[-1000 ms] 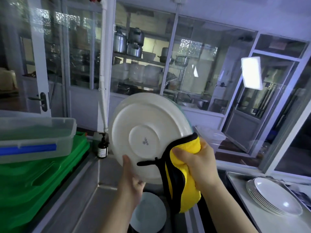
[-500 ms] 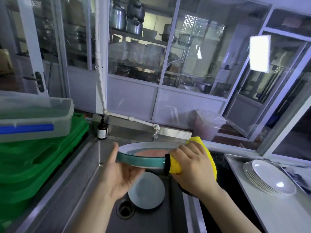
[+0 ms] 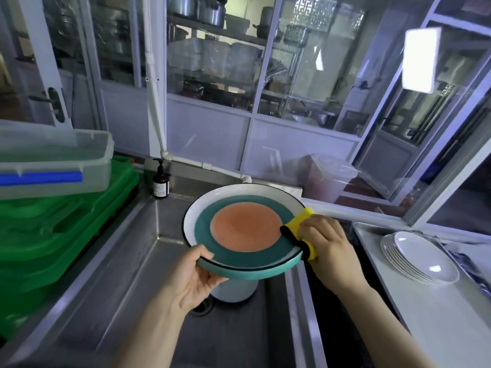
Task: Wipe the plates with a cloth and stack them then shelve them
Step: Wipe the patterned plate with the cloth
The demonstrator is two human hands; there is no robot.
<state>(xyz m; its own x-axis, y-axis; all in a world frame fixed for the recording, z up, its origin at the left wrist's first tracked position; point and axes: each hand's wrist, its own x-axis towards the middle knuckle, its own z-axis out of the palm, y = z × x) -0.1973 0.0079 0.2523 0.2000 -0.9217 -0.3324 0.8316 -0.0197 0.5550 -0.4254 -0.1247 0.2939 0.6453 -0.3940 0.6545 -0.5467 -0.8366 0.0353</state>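
Being pinched at its near rim by the left hand (image 3: 195,281), the round teal-and-orange ceramic plate (image 3: 245,231) is being gripped through a yellow black-edged cloth (image 3: 301,236) by the right hand (image 3: 328,244) above the steel sink (image 3: 127,261); slipping is being risked.

Held plate (image 3: 245,229) above the sink (image 3: 148,301) — crates (image 3: 61,221) left, stacked plates (image 3: 419,257) on the tabletop (image 3: 438,322) right.

A stainless steel sink (image 3: 127,288) holds a pale plate (image 3: 233,290) beside its drain (image 3: 202,306); a dark pump bottle (image 3: 160,181) stands at its back corner; on its left rests a stack of green crates (image 3: 53,235); the white counter (image 3: 425,314) on the right bears a stack of white plates (image 3: 419,257).
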